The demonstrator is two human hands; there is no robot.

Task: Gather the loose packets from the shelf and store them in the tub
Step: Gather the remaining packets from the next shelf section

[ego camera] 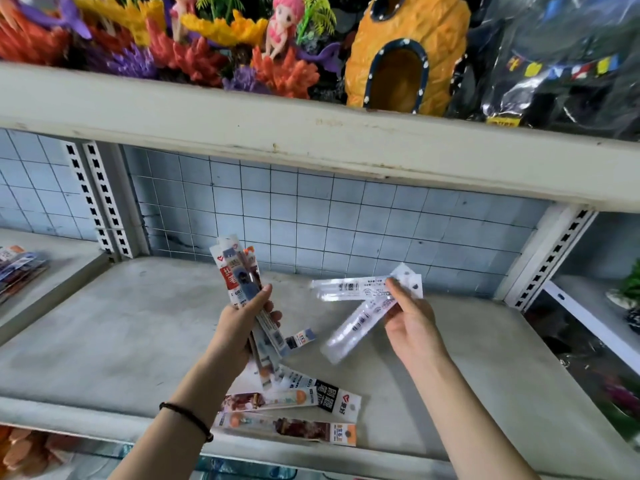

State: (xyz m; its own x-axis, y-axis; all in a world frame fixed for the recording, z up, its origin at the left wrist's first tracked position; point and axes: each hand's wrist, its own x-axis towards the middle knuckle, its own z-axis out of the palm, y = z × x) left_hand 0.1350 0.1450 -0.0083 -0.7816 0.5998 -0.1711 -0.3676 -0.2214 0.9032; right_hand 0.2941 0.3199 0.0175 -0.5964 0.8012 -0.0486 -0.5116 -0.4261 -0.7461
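Note:
My left hand (242,317) grips a bunch of long narrow pen packets (239,275), their tops fanned upward above the grey shelf (104,334). My right hand (412,323) pinches two clear packets (360,289) by their hanger ends; one lies level, the other slants down to the left. Several more packets (304,400) lie loose on the shelf near its front edge, below my hands. One small packet (304,336) pokes out beside my left fingers. No tub is plainly in view.
The upper shelf (311,140) overhangs close above, loaded with coral ornaments and an orange pineapple house (405,53). A tiled back wall (346,230) closes the bay. Slotted uprights (104,202) flank it. More packets (17,268) lie on the left-hand shelf.

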